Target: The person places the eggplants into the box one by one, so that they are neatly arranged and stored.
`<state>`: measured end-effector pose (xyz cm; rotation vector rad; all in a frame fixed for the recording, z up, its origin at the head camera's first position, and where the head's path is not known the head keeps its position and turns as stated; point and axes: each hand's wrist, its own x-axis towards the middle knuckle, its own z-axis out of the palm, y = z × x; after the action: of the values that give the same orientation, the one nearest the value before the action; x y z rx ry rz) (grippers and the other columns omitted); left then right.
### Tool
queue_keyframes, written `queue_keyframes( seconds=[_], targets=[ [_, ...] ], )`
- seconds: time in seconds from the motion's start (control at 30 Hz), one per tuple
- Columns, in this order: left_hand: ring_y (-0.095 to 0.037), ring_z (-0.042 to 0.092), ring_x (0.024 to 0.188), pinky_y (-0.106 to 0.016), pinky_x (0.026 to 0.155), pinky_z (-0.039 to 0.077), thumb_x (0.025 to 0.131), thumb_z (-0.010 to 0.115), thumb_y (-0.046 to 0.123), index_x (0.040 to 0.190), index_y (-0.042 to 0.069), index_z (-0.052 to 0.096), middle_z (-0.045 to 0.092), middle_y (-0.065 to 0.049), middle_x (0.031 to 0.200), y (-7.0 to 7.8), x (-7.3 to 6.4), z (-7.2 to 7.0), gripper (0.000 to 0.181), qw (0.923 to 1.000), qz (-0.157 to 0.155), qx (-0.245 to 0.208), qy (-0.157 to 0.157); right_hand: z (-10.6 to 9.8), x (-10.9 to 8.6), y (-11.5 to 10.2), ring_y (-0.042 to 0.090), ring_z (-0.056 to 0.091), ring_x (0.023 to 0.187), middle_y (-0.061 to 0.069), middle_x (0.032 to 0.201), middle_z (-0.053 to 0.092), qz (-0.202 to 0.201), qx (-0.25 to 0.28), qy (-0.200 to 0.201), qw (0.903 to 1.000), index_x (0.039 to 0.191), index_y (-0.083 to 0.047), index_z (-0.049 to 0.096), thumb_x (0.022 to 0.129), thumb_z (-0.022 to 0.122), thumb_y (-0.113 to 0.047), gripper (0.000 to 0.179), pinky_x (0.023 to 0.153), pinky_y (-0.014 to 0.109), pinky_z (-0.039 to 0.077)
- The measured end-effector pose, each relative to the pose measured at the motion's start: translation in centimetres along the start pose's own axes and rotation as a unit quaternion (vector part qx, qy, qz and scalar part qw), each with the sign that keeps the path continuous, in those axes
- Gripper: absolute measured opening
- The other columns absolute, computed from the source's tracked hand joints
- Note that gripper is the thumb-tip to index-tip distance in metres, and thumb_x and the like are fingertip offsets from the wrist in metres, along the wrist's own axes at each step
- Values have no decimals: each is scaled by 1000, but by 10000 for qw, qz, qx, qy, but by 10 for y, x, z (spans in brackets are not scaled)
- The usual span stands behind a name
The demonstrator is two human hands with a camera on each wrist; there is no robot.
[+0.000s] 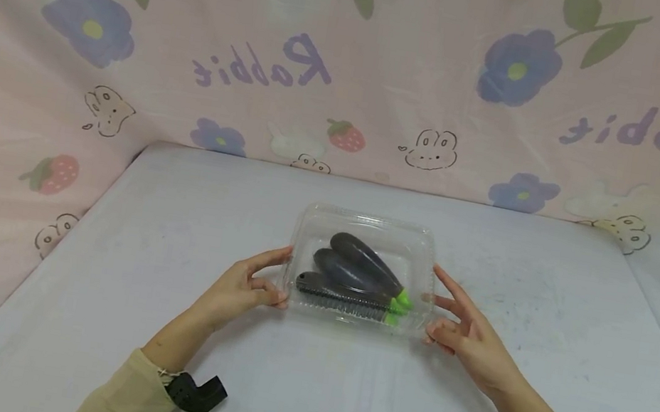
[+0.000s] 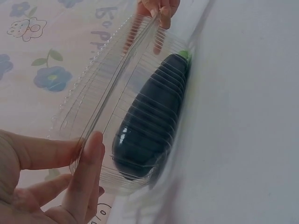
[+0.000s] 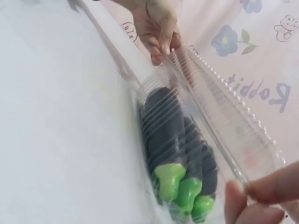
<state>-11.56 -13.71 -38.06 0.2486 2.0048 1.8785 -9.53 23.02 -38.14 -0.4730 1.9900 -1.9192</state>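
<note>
A clear plastic clamshell box [image 1: 366,222] with its lid down lies near the middle of the white table. Inside it are three dark eggplants [image 1: 366,264] with bright green stem ends, all pointing to the right. My left hand [image 1: 242,286] pinches the box's left rim between thumb and fingers, as the left wrist view also shows. At the opposite side my right hand [image 1: 472,333] pinches the right rim; in the right wrist view its thumb and fingertips [image 3: 266,191] meet at the rim seam.
The white table [image 1: 212,375] spreads around the box. Behind it and to the left hangs a pink curtain [image 1: 391,64] printed with flowers, rabbits and strawberries. Black curved devices [image 1: 196,394] sit on both wrists, beside beige sleeves [image 1: 128,394].
</note>
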Motion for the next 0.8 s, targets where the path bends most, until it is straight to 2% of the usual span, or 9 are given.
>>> queue_keyframes(
  seconds=[0.13,0.23,0.43,0.53,0.67,0.8],
  targets=[
    [-9,68,75,-22,79,55,85,62,-9,150,2,28,25,-23,154,1,0,-1,74,10000,78,-35,-22,3,-1,0,10,50,63,34,143,14,-183,-82,88,9998,156,-18,9,95,51,6,78,56,29,45],
    [-9,68,75,-22,79,55,85,62,-8,150,2,28,25,-23,154,1,0,-2,74,9999,114,-25,-50,4,-2,-2,11,54,65,32,141,17,-277,-292,84,9992,155,-14,10,94,52,6,77,54,32,43],
    [-9,68,78,-22,79,54,85,65,-3,150,4,29,27,-22,154,0,1,-3,74,9998,125,86,-113,0,-2,-3,16,64,72,29,142,25,-102,-813,198,9964,155,-13,15,94,54,2,73,52,32,46],
    [-10,68,80,-25,79,56,86,62,-3,149,3,31,29,-20,154,0,2,-5,71,9995,187,235,-134,-3,-2,-3,19,67,75,29,142,29,-110,-1128,222,9933,154,-13,17,94,54,2,72,50,32,46],
    [-15,68,87,-32,79,58,88,59,-2,147,4,36,35,-19,151,2,1,-10,64,9983,285,515,44,-6,-3,-5,18,69,79,29,140,34,-184,-1485,200,9885,154,-10,19,94,55,0,70,51,32,50],
    [-25,68,94,-36,79,58,92,62,6,145,5,39,39,-19,149,4,0,-14,58,9948,271,926,316,-12,-3,-8,14,69,83,17,137,43,-314,-1834,304,9821,153,-9,23,95,56,-2,67,55,31,52]
  ],
)
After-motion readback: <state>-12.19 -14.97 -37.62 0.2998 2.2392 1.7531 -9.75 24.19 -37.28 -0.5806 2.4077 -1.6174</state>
